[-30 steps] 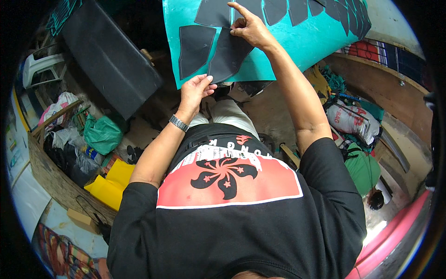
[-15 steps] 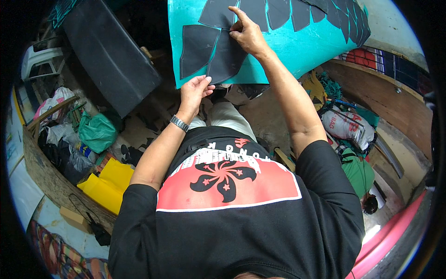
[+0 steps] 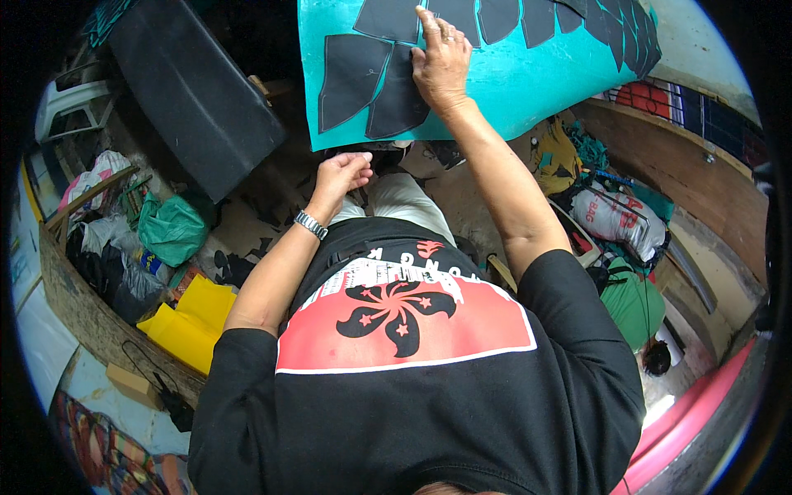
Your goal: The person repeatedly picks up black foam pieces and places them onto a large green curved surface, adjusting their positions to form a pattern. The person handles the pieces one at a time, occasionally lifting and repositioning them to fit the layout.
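Note:
A bright teal sheet [image 3: 495,99] fills the top middle, with dark cut pieces laid out on it. My right hand [image 3: 443,66] rests on it, fingers stretched out and thumb apart, partly covering a black curved piece [image 3: 398,103]. Left of that lies another black piece [image 3: 351,81], and an upper black piece [image 3: 386,18] is beside my index finger. Just below the sheet's near edge, my left hand [image 3: 342,177] is closed in a pinch, apart from the sheet. Whether anything small sits between its fingertips cannot be made out.
A large black panel [image 3: 190,91] leans at the upper left, near a white plastic chair [image 3: 74,107]. Green bag [image 3: 172,229] and yellow sheet [image 3: 194,322] lie at left. To the right are a white sack [image 3: 615,219], green bundle [image 3: 631,305] and wooden board [image 3: 685,161].
My left hand has come off the black piece's lower edge and drawn down slightly. My right hand has gone from a raised pinch to lying flatter, slightly further right.

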`<act>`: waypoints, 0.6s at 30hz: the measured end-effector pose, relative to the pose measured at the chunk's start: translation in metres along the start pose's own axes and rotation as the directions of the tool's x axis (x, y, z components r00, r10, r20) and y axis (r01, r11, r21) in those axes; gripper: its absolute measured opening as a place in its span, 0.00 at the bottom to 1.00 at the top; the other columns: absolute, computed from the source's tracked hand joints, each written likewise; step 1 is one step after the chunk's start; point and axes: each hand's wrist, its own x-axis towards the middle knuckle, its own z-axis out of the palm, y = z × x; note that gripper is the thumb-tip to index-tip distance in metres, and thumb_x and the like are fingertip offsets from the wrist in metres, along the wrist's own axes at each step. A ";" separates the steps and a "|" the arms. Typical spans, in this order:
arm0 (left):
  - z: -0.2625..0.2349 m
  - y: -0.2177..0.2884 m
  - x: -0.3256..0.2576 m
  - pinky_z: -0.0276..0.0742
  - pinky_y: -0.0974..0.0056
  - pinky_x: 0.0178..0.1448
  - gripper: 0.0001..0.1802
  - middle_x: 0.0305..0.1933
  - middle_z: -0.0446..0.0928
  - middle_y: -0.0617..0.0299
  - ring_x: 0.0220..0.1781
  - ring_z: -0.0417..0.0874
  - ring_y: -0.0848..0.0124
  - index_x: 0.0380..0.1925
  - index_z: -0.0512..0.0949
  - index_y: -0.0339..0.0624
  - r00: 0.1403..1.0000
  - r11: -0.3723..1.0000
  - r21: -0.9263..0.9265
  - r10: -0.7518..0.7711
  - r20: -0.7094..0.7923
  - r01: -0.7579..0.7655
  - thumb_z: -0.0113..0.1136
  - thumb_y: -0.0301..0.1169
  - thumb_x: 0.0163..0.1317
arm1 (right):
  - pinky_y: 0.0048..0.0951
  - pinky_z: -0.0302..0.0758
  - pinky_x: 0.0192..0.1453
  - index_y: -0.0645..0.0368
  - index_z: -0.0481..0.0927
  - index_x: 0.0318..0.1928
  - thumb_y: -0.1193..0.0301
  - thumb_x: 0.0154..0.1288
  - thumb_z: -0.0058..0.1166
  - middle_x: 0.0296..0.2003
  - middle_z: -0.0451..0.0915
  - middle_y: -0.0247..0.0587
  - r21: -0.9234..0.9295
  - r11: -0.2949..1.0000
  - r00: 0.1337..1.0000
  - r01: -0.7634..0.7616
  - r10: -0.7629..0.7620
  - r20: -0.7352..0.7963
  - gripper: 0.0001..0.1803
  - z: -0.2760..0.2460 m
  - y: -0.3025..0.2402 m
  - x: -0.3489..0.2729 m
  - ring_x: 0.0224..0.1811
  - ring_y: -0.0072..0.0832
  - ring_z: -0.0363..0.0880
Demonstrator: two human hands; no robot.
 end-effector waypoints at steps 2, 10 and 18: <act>0.001 -0.003 -0.002 0.80 0.65 0.57 0.24 0.51 0.81 0.60 0.51 0.83 0.74 0.56 0.76 0.37 0.995 0.995 -0.086 -0.034 0.096 0.042 0.68 0.39 0.66 | 0.42 0.68 0.64 0.48 0.62 0.73 0.79 0.55 0.62 0.55 0.77 0.46 0.072 0.997 0.997 -0.009 0.015 -0.076 0.44 -0.004 0.002 0.002 0.56 0.43 0.75; 0.030 0.013 0.030 0.64 0.52 0.77 0.30 0.62 0.78 0.53 0.65 0.77 0.61 0.59 0.74 0.39 0.976 0.549 -0.833 0.144 0.163 0.058 0.63 0.50 0.68 | 0.66 0.44 0.77 0.51 0.59 0.75 0.57 0.66 0.58 0.72 0.61 0.52 0.071 0.997 0.972 0.002 -0.019 0.235 0.41 0.006 -0.012 0.013 0.78 0.49 0.53; 0.030 0.018 0.023 0.74 0.54 0.71 0.27 0.61 0.79 0.55 0.63 0.80 0.61 0.60 0.73 0.42 0.976 0.577 -0.814 0.205 0.070 -0.063 0.53 0.51 0.73 | 0.74 0.36 0.75 0.35 0.59 0.76 0.34 0.68 0.41 0.77 0.55 0.42 -0.051 0.979 0.919 0.197 -0.166 0.358 0.41 0.030 -0.015 0.001 0.82 0.43 0.44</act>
